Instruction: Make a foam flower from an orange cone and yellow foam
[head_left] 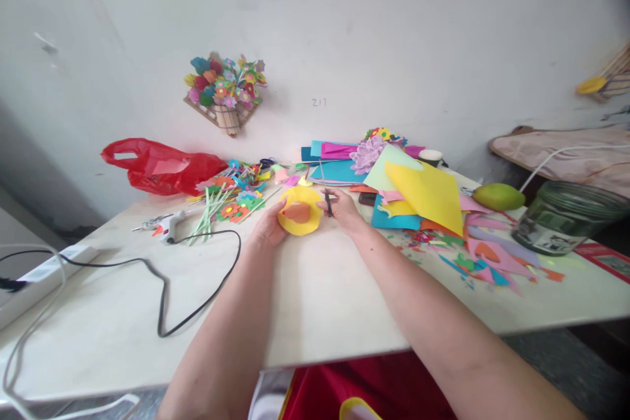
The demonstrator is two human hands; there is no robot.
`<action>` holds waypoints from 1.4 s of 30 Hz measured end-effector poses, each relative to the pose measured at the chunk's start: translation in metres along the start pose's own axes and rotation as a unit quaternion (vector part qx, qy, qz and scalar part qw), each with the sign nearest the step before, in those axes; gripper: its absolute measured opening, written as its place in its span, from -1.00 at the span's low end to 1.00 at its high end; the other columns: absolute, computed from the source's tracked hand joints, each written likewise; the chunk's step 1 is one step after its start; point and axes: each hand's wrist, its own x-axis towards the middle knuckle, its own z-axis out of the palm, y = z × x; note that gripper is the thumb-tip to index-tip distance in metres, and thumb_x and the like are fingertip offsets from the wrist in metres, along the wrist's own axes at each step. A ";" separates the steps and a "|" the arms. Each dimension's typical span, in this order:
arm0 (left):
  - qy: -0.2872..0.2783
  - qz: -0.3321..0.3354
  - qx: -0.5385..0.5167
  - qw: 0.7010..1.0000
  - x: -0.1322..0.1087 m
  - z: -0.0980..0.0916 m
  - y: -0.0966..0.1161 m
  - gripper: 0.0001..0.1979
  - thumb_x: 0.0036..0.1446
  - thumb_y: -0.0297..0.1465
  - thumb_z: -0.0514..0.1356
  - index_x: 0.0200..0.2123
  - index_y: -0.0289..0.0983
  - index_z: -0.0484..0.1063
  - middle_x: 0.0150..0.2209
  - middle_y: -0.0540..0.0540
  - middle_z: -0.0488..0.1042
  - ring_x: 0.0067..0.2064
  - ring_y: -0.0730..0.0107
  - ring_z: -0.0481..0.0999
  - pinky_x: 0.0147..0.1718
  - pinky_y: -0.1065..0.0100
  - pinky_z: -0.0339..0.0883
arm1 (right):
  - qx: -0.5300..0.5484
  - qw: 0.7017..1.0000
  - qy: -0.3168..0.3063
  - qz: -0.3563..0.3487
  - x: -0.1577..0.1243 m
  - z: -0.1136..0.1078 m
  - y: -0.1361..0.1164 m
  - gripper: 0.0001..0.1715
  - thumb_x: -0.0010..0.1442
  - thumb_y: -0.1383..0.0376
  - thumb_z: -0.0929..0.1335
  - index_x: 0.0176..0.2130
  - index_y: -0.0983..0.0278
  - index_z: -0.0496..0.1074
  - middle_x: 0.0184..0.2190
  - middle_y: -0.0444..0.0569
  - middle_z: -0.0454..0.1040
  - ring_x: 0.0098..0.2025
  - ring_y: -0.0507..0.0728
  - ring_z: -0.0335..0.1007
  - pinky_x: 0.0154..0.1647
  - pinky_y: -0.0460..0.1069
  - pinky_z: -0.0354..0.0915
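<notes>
My left hand (pixel 270 224) is closed on the left edge of a round yellow sheet (pixel 308 226), held up over the white table. A smaller orange piece (pixel 298 212) lies against the middle of the yellow sheet. At the sheet's right edge, my right hand (pixel 340 207) is closed around dark-handled scissors (pixel 328 202). Their blades point up and away, toward the wall. Whether my right fingers also touch the yellow sheet is too small to tell.
On the table (pixel 315 315), a red bag (pixel 162 167), paper flowers (pixel 231 211), pale green strips and a glue gun (pixel 170 228) with a black cord lie left. Coloured sheets (pixel 428 190), scraps, a green fruit (pixel 499 197) and a glass jar (pixel 556 223) are right.
</notes>
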 end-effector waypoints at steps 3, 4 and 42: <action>-0.008 -0.019 0.034 0.999 -0.003 0.001 0.000 -0.78 0.09 -0.45 0.11 -0.18 -0.36 0.44 -0.33 -0.19 0.55 -0.26 0.24 0.55 -0.20 0.30 0.40 | -0.001 1.000 -0.003 -0.005 0.003 -0.001 0.002 -0.50 -0.24 0.37 0.45 -0.22 0.30 0.33 -0.63 -0.28 0.33 -0.63 -0.08 0.21 -0.57 -0.14 0.18; -0.004 -0.024 0.044 0.999 -0.003 0.002 0.000 -0.80 0.07 -0.48 0.12 -0.21 -0.38 0.45 -0.36 -0.19 0.55 -0.30 0.25 0.55 -0.22 0.31 0.40 | 0.000 1.000 -0.002 -0.004 0.003 -0.001 0.002 -0.50 -0.24 0.37 0.44 -0.21 0.30 0.33 -0.64 -0.28 0.33 -0.63 -0.08 0.21 -0.57 -0.14 0.18; 0.150 0.061 -0.158 0.974 0.012 0.001 0.003 -0.70 0.14 -0.53 0.00 -0.07 -0.33 0.38 -0.35 -0.08 0.54 -0.30 0.37 0.53 -0.14 0.34 0.38 | -0.154 0.974 -0.166 0.028 -0.011 0.003 -0.001 -0.71 0.02 0.09 0.34 -0.38 0.26 0.32 -0.60 -0.20 0.36 -0.68 -0.09 0.22 -0.77 -0.19 -0.04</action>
